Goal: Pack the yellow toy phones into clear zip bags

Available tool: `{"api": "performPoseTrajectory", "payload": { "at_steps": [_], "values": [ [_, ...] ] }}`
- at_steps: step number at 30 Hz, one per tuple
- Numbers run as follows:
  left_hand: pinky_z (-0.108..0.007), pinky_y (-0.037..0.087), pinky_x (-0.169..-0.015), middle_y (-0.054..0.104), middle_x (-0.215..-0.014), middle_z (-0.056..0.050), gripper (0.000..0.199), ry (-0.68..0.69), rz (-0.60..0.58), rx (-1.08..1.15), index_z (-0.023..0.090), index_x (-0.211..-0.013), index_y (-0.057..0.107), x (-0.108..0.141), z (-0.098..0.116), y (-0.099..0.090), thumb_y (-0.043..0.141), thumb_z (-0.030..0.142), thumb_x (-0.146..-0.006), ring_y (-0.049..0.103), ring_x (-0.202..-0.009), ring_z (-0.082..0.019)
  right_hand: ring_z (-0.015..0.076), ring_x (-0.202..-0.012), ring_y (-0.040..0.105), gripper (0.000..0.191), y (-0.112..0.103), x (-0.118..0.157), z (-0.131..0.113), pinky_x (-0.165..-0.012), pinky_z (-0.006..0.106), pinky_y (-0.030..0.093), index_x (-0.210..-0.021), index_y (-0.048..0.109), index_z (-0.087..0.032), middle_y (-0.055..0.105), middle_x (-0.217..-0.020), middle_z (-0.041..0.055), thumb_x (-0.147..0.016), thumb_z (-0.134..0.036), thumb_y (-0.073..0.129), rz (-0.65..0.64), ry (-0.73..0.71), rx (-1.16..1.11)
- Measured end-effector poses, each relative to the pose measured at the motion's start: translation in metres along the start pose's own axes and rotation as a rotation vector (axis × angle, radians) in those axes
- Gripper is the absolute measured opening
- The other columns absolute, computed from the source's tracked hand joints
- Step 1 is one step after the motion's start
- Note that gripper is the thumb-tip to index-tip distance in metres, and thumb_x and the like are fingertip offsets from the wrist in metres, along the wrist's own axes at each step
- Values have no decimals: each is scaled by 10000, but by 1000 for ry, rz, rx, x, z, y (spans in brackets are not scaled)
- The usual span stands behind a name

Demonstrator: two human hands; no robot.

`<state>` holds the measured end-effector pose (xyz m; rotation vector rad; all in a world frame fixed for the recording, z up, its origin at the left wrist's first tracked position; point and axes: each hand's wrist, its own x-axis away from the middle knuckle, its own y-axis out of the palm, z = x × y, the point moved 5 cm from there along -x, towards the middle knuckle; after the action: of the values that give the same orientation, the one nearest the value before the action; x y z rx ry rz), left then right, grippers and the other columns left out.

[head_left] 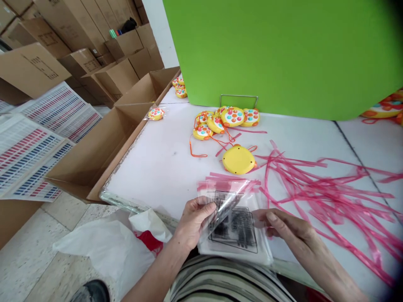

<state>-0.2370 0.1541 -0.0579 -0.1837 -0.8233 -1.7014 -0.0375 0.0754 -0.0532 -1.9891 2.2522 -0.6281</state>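
Observation:
A stack of clear plastic bags (234, 251) with black print and pink top strips lies at the table's front edge. My left hand (195, 218) pinches the top plastic bag (222, 212) between thumb and fingers, its film lifted and curled over. At the stack's right side is my right hand (285, 226), its fingers stretched toward the bags and thumb apart; some fingertips are hard to make out against the plastic. Just beyond the bags, a yellow toy (239, 159) lies with its plain back up and an orange cord loop beside it.
Several yellow toys with coloured buttons (232, 116) are piled before a green board (283, 54). Torn pink plastic strips (315, 188) cover the table's right. One bagged toy (156, 113) lies near the left edge, beside an open cardboard box (94, 157). White plastic bags (107, 247) hang below.

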Motion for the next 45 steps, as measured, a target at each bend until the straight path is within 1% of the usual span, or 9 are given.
{"api": "performPoseTrajectory", "payload": {
  "at_steps": [6,9,12,16,24,31,35,41,45],
  "values": [
    [-193,488,-583,684,-611,-3,256,3,-38,76,132,-645,693,-3,0,-1,873,256,-512,605,-562,-96,281,-1006,625,295,-7,12,-11,-809,379,528,-947,678,-227,628,-1163,111,-838,-458,529,166,-174,268],
    [-185,493,-585,690,-615,-2,251,11,-31,95,132,-663,701,-4,3,-2,873,227,-506,609,-560,-93,250,-914,658,283,-7,14,-17,-706,328,552,-980,665,-244,639,-1153,99,-840,-451,532,170,-161,280],
    [-180,500,-602,704,-648,-4,256,30,-16,106,137,-689,709,-4,8,-3,870,215,-507,617,-572,-91,221,-858,669,306,-4,14,-15,-606,256,550,-1005,649,-247,697,-1013,70,-849,-476,518,106,-76,174],
    [-161,495,-608,699,-653,0,244,54,-17,98,136,-698,713,-3,16,-3,862,196,-514,615,-584,-81,190,-851,669,330,1,14,-8,-714,242,546,-1058,634,-249,720,-901,32,-871,-485,499,18,-2,16],
    [-188,474,-624,686,-657,0,223,106,-16,37,135,-632,670,2,27,3,852,204,-521,601,-607,-95,239,-922,662,438,8,11,-2,-796,323,541,-1082,637,-198,709,-992,91,-827,-544,551,-59,102,-128],
    [-258,459,-666,686,-741,-30,271,112,-24,-37,138,-743,654,5,27,2,818,259,-566,603,-676,-145,252,-966,660,416,27,8,2,-817,359,519,-1054,655,-194,707,-1057,123,-831,-533,565,-97,343,-711],
    [-207,366,-579,542,-570,45,286,191,-35,-180,157,-602,525,7,25,4,788,270,-597,473,-560,-86,248,-946,672,431,36,4,-2,-777,325,514,-1069,652,-175,706,-1067,137,-835,-525,563,-109,411,-905],
    [-215,213,-502,295,-519,90,463,213,-237,-443,198,-547,317,14,6,21,734,354,-675,250,-514,-71,232,-877,691,515,44,-2,-6,-693,277,525,-1019,652,-168,731,-965,133,-824,-620,502,-206,519,-1038],
    [-226,207,-506,284,-542,74,465,218,-228,-517,196,-543,331,16,5,21,672,450,-732,249,-533,-83,205,-860,692,331,45,-3,-7,-684,250,522,-993,661,-162,733,-974,114,-824,-444,618,-235,466,-971]
  ]
}}
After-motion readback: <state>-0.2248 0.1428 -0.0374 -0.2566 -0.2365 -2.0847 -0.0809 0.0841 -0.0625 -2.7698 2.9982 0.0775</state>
